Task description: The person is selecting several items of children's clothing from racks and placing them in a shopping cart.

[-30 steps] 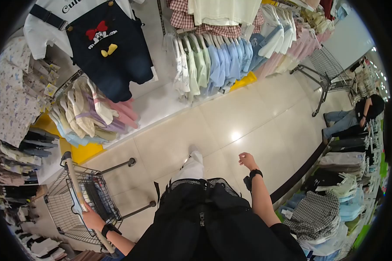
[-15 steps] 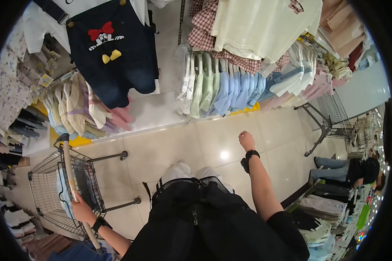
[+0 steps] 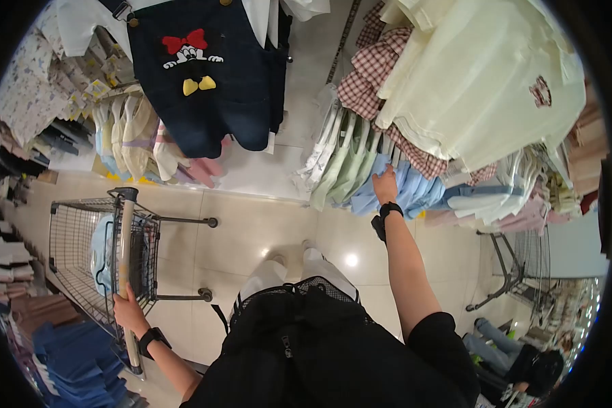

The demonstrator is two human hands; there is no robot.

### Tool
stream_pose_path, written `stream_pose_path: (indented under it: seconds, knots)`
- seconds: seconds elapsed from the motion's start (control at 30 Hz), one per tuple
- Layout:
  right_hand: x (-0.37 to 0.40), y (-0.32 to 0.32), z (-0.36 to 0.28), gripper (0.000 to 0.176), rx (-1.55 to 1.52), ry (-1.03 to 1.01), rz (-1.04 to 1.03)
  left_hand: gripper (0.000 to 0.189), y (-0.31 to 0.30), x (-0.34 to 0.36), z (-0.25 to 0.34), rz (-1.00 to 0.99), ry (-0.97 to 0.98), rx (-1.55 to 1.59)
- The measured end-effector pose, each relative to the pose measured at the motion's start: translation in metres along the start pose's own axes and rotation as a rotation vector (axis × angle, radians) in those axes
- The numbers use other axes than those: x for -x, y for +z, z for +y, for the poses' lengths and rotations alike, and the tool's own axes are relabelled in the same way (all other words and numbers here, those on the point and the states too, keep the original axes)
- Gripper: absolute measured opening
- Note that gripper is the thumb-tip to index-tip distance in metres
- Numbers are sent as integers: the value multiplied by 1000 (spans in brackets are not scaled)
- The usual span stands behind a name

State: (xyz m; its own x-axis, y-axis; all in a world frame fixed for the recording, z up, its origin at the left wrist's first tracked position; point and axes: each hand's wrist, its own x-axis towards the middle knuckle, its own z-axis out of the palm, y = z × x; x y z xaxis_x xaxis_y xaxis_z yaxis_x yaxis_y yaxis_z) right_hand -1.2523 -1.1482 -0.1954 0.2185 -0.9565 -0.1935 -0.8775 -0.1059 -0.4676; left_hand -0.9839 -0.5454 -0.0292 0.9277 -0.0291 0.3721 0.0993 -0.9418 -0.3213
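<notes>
My left hand is wrapped round the pale handle of a wire shopping cart. Light blue clothing lies inside the cart's basket. At the lower rack, my right hand reaches in among light blue shirts on hangers, its fingers closed at the top of one of them; the fingertips are partly hidden by the cloth. Pale green shirts hang just left of it. Above hangs a cream top over pink checked ruffled cloth.
Dark overalls with a red-bow cartoon figure hang at the upper left. Another cart stands at the right by the rack. A person in dark top and jeans is at the lower right. Folded blue clothes lie lower left.
My right hand has moved from over the floor up to the light blue shirts and closed there. My left hand stays on the cart handle. The view has shifted nearer the rack.
</notes>
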Motion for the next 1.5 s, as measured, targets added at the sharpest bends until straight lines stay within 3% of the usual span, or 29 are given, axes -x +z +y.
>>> stream_pose_path:
  seconds: [0.1, 0.17, 0.2, 0.37, 0.43, 0.53, 0.6, 0.67, 0.73, 0.83, 0.97, 1.17, 1.33, 1.5]
  knots:
    - [-23, 10, 8, 59, 20, -6, -14, 55, -6, 18, 14, -12, -47, 21]
    - [-26, 4, 3, 62, 41, 80, -181, 55, -11, 29, 16, -33, -72, 31]
    - [-32, 14, 9, 60, 94, 4, -95, 56, -12, 34, 20, -2, -78, 15]
    - [-53, -2, 52, 58, 146, -40, -52, 54, -20, 62, 31, -9, -100, -60]
    - [-68, 3, 81, 58, 161, -174, 9, 53, -24, 71, 33, -4, -97, -45]
    - [-61, -4, 73, 58, 205, -81, -52, 53, -32, 86, 39, 21, -81, -58]
    - [-39, 2, 53, 55, 313, -407, 430, 53, -31, 93, 45, 31, -91, -33]
    - [-34, 8, 18, 54, 65, -741, 259, 53, -37, 100, 48, -18, -120, -22]
    - [-16, 18, -24, 49, 134, -961, 39, 54, -41, 107, 49, -26, -132, -57]
    - [-12, 47, -53, 46, 153, -1152, 53, 54, -36, 114, 52, -27, -145, -78]
    - [-22, 45, -52, 40, 234, -1064, -21, 53, -31, 122, 43, 24, -107, -131]
    - [-38, 20, 7, 27, 358, -1015, 34, 51, -30, 115, 32, 1, -131, -74]
    - [-5, 36, 1, 43, 343, -909, 15, 52, -20, 95, 14, 25, -135, -73]
    - [29, 57, -57, 49, 208, -947, -4, 48, -11, 67, -4, -3, -130, -44]
